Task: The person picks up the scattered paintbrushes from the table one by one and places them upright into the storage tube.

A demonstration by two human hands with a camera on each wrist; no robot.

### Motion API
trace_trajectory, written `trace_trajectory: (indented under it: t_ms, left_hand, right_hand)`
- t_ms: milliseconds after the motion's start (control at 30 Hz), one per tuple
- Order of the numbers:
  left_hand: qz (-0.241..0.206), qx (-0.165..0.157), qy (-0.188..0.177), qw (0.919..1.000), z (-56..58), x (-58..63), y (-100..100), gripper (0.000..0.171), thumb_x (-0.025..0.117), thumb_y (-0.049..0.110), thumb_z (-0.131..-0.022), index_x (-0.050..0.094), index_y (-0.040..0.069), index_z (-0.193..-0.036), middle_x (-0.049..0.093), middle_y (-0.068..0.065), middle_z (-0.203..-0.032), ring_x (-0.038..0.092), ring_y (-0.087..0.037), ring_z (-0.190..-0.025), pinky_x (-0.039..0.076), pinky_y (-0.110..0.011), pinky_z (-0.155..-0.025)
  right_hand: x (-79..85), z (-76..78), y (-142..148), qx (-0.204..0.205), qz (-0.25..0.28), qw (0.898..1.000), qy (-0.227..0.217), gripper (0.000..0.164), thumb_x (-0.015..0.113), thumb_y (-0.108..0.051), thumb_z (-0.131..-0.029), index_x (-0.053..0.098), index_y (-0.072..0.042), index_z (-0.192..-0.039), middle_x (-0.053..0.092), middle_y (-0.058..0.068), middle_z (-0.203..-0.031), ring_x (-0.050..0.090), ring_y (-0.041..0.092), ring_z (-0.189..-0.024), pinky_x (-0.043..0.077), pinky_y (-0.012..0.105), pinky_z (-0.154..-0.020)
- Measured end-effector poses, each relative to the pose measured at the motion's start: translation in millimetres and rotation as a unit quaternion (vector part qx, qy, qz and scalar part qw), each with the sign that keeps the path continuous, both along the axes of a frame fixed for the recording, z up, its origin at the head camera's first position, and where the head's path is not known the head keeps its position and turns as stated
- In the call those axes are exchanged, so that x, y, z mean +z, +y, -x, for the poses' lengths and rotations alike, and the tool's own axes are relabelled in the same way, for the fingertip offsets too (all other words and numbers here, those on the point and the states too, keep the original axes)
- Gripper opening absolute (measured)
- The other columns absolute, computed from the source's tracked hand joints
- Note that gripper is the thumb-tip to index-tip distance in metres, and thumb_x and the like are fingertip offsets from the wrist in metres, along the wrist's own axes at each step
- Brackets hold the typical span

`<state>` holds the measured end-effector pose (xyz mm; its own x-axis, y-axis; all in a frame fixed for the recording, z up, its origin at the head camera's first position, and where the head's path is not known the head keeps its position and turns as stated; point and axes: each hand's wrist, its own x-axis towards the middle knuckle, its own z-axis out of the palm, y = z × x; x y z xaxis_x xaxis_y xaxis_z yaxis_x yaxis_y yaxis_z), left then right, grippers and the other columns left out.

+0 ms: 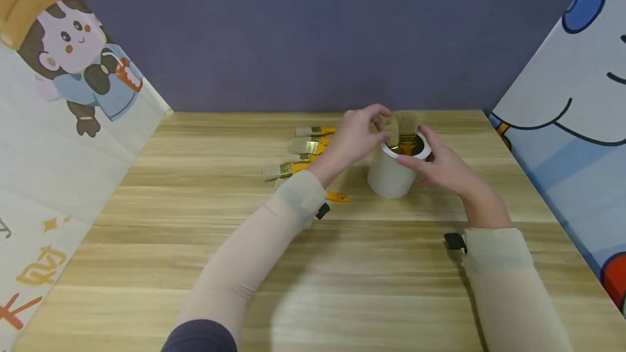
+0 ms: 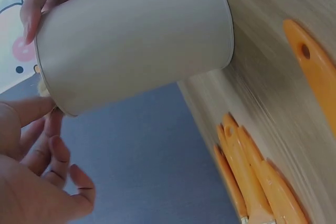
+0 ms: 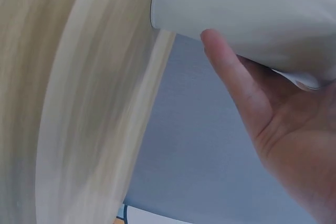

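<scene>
A white cylindrical container (image 1: 391, 175) stands upright on the wooden table, with wide-bristled paintbrushes (image 1: 407, 123) set in it, bristles up. My right hand (image 1: 447, 164) grips its rim from the right, thumb toward me and fingers round the far side. In the right wrist view, one finger (image 3: 226, 64) lies along the container's wall. At the left of the rim, my left hand (image 1: 359, 132) pinches the bristle end of a paintbrush (image 1: 393, 133) with thumb and forefinger. The left wrist view shows those fingers right at the rim, the other fingers loosely bent. The brush handles are hidden inside the container.
Several orange-handled paintbrushes (image 1: 288, 169) lie left of the container, bristles pointing left, partly covered by my left arm. One orange handle (image 1: 337, 197) sticks out near my left cuff. A dark wall (image 1: 293, 37) rises behind the table (image 1: 195, 221), with printed panels either side.
</scene>
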<state>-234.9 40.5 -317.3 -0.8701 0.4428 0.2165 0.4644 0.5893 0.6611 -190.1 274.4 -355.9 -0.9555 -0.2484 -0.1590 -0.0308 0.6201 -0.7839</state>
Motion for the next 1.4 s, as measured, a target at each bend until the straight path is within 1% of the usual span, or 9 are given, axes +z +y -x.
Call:
trace_trajectory:
  t_ms: [167, 267, 367, 567, 800, 967, 1200, 1300, 1400]
  left_hand:
    - [-0.006, -0.007, 0.065, 0.9979, -2.3, 6.5, 2, 0.028, 0.070, 0.021, -0.104, 0.071, 0.017, -0.132, 0.076, 0.004, -0.106, 0.057, -0.013, -0.087, 0.045, -0.024, -0.078]
    - [-0.003, -0.015, 0.107, 0.9942, -3.6, 11.5, 5, 0.024, 0.069, 0.022, -0.104, 0.074, 0.018, -0.128, 0.075, 0.005, -0.104, 0.056, -0.012, -0.091, 0.044, -0.025, -0.083]
    - [0.014, -0.026, 0.121, 0.9922, -4.9, 14.8, 9, 0.023, 0.068, 0.023, -0.104, 0.074, 0.019, -0.126, 0.074, 0.007, -0.105, 0.059, -0.011, -0.098, 0.044, -0.028, -0.094]
    - [0.058, -0.027, 0.080, 0.9947, -6.3, 10.6, 11, 0.025, 0.069, 0.027, -0.104, 0.073, 0.022, -0.129, 0.074, 0.009, -0.110, 0.061, -0.010, -0.104, 0.045, -0.032, -0.103]
    - [0.015, -0.025, 0.046, 0.9985, -3.6, 5.2, 3, 0.024, 0.071, 0.025, -0.103, 0.074, 0.020, -0.126, 0.074, 0.005, -0.108, 0.063, -0.012, -0.097, 0.050, -0.026, -0.086]
    - [-0.002, -0.024, 0.040, 0.9989, -1.4, 7.6, -10, 0.022, 0.070, 0.024, -0.104, 0.074, 0.019, -0.125, 0.074, 0.004, -0.107, 0.061, -0.014, -0.083, 0.049, -0.025, -0.074]
    - [-0.019, -0.025, 0.043, 0.9986, 8.8, 8.5, -47, 0.020, 0.070, 0.022, -0.104, 0.075, 0.013, -0.121, 0.075, 0.001, -0.103, 0.052, -0.016, -0.068, 0.044, -0.027, -0.065]
    - [-0.012, -0.014, 0.030, 0.9994, 12.8, 7.3, -72, 0.021, 0.073, 0.026, -0.103, 0.075, 0.015, -0.120, 0.074, 0.001, -0.103, 0.051, -0.018, -0.070, 0.043, -0.029, -0.066]
    - [0.005, 0.001, -0.007, 1.0000, 15.5, 2.8, -102, 0.029, 0.077, 0.035, -0.100, 0.074, 0.018, -0.124, 0.073, 0.001, -0.108, 0.050, -0.022, -0.077, 0.042, -0.034, -0.069]
  right_hand:
    - [-1.7, 1.8, -1, 0.006, 0.015, 1.000, 0.003, 0.103, 0.064, -0.050, -0.105, -0.013, -0.032, -0.170, 0.031, 0.032, -0.166, 0.052, 0.052, -0.139, 0.064, 0.055, -0.081]
    - [-2.1, 1.0, 0, 0.008, 0.021, 1.000, 0.000, 0.102, 0.063, -0.050, -0.105, -0.014, -0.035, -0.170, 0.033, 0.032, -0.165, 0.052, 0.051, -0.139, 0.064, 0.055, -0.082]
    - [-1.8, -0.1, 1, 0.004, 0.022, 1.000, -0.002, 0.102, 0.063, -0.050, -0.106, -0.015, -0.034, -0.170, 0.033, 0.031, -0.165, 0.053, 0.050, -0.139, 0.064, 0.055, -0.083]
    - [-2.2, 0.3, -1, 0.005, 0.018, 1.000, -0.005, 0.104, 0.063, -0.050, -0.105, -0.017, -0.033, -0.169, 0.031, 0.033, -0.166, 0.052, 0.051, -0.139, 0.065, 0.055, -0.083]
    - [-2.7, 0.8, -1, -0.002, 0.009, 1.000, -0.005, 0.103, 0.063, -0.050, -0.105, -0.016, -0.034, -0.170, 0.030, 0.035, -0.166, 0.053, 0.051, -0.137, 0.065, 0.054, -0.082]
    - [-2.6, 0.9, -1, -0.003, 0.009, 1.000, -0.006, 0.104, 0.064, -0.051, -0.105, -0.016, -0.035, -0.169, 0.027, 0.036, -0.168, 0.052, 0.054, -0.139, 0.065, 0.055, -0.083]
    - [-2.9, 1.0, 0, -0.009, 0.009, 1.000, -0.003, 0.105, 0.066, -0.050, -0.104, -0.014, -0.033, -0.170, 0.025, 0.038, -0.168, 0.052, 0.054, -0.139, 0.065, 0.054, -0.081]
    - [-3.7, 1.8, 0, -0.008, 0.009, 1.000, -0.004, 0.106, 0.067, -0.050, -0.103, -0.014, -0.034, -0.170, 0.024, 0.038, -0.168, 0.051, 0.054, -0.140, 0.065, 0.053, -0.081]
    - [-3.4, 2.3, 0, -0.006, 0.008, 1.000, -0.003, 0.106, 0.067, -0.050, -0.103, -0.013, -0.034, -0.170, 0.024, 0.037, -0.168, 0.051, 0.054, -0.140, 0.065, 0.053, -0.081]
